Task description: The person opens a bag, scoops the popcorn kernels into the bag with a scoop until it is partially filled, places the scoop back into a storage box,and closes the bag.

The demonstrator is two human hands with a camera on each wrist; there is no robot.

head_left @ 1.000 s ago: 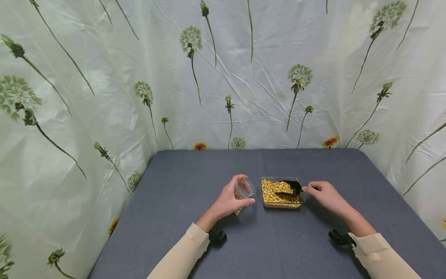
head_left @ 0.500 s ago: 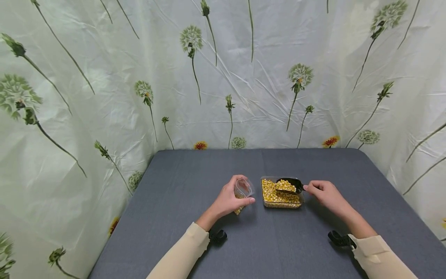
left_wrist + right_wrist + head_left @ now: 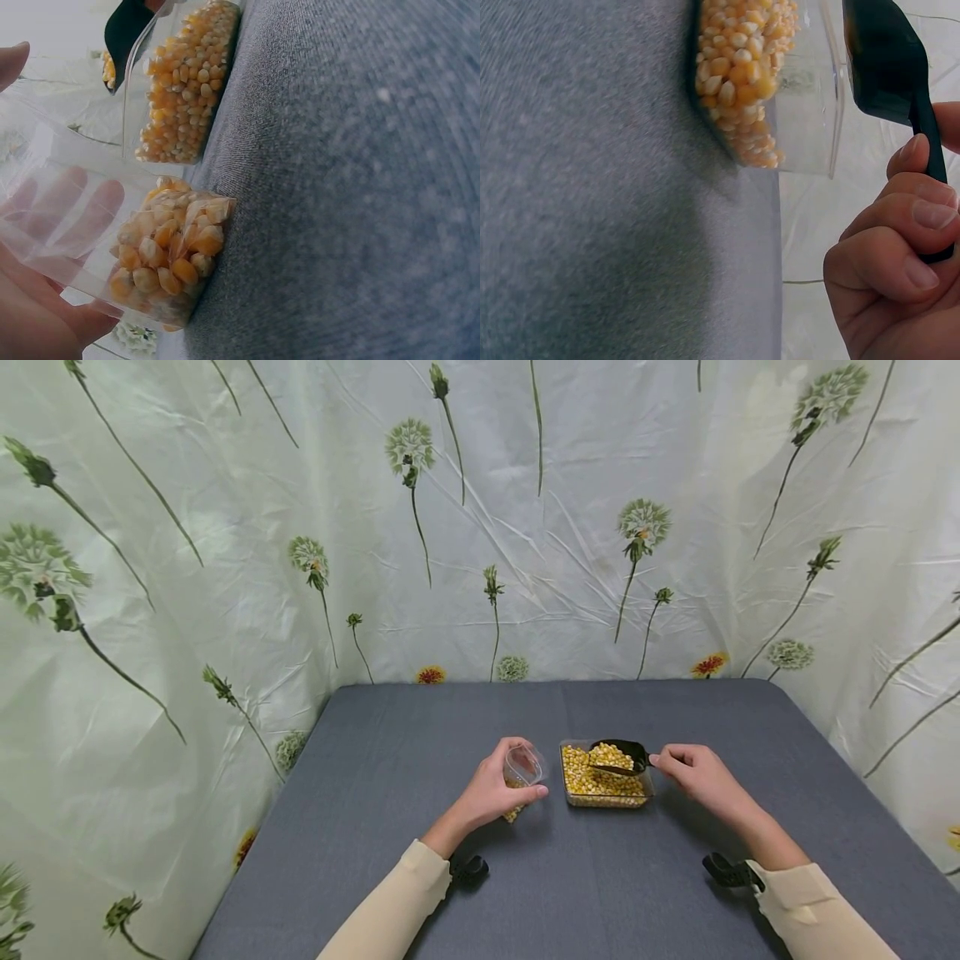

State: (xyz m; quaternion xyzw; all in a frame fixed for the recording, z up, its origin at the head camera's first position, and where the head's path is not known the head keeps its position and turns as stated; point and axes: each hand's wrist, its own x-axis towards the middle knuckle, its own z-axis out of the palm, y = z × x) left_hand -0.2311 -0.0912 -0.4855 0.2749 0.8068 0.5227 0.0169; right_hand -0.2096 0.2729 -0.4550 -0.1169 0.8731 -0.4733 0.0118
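Observation:
My left hand (image 3: 487,789) curls round a clear plastic bag (image 3: 524,764), thumb on the near side and fingers behind it. Corn kernels (image 3: 166,247) fill the bag's bottom, which touches the table; its mouth gapes at the top. To the right of it stands a clear rectangular container (image 3: 606,802) of yellow corn kernels (image 3: 581,777). My right hand (image 3: 701,777) grips the handle of a black scoop (image 3: 640,757). Heaped with kernels, the scoop is above the container. In the right wrist view the handle (image 3: 928,142) runs between thumb and curled fingers.
A dark grey cloth (image 3: 600,893) covers the table. Behind it and at both sides hangs a pale curtain (image 3: 562,568) with dandelion prints. Black straps (image 3: 470,870) sit at the wrists, by the cream sleeves.
The scoop has come up out of the corn with a heap of kernels and shifted slightly left. The left hand and the bag have stayed in place.

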